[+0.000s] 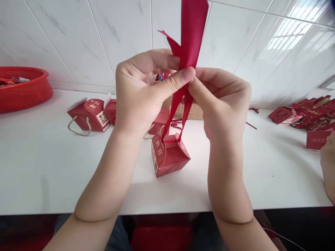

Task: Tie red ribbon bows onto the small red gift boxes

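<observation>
White table (47, 167) under a tiled wall (78, 38); red basin (22, 89) at the far left edge, holding a few wrapped bits. Stack of flat red boxes (311, 113) at far right, with another person's hand (329, 164) just entering at the right edge. Open red box with rope handle (90, 116) left of centre, well apart from the work; a second such box and a tan carton (193, 111) partly hidden behind the hands.

Small red gift box (170, 157) standing on the table directly below both hands, slightly turned, curved top flaps up. Red ribbon (192, 38) threaded through the box top: two strands rising steeply from the flaps to the fingers, long axis close to vertical, loose ends carrying on upward past the top of the view.

Left hand (142, 92) raised above the box, thumb pressed across the ribbon, pinching it shut. Right hand (221, 101) opposite, fingertips meeting the left thumb at the same spot, likewise closed on the ribbon. Both hands equally near; box hanging clear below the pinch, nothing between it and the fingers but the taut strands.
</observation>
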Demonstrator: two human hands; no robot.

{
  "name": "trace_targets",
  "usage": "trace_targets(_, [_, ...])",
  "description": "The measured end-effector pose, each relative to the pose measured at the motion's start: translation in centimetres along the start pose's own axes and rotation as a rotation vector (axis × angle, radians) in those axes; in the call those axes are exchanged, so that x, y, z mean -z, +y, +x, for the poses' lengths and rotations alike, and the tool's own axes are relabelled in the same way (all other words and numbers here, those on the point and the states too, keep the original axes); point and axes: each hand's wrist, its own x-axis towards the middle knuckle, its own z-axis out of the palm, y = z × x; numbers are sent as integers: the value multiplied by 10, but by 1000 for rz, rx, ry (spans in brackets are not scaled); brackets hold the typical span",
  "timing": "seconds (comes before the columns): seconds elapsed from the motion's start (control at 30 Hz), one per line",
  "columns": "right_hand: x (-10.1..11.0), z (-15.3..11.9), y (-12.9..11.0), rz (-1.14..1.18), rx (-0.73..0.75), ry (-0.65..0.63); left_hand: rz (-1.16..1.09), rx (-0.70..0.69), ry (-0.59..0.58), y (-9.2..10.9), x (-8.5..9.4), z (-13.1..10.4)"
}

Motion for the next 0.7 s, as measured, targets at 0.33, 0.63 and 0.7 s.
trace_targets(0.33, [3,4,-4,91,-172,-223,256,-348,70,-6,5,0])
trace_targets(0.63, [6,6,4,86,-252,-285,430,-247,48,12,0,-9])
trace_targets(0.7, [7,6,5,101,-294,-298,268,-84,107,16,-4,-10])
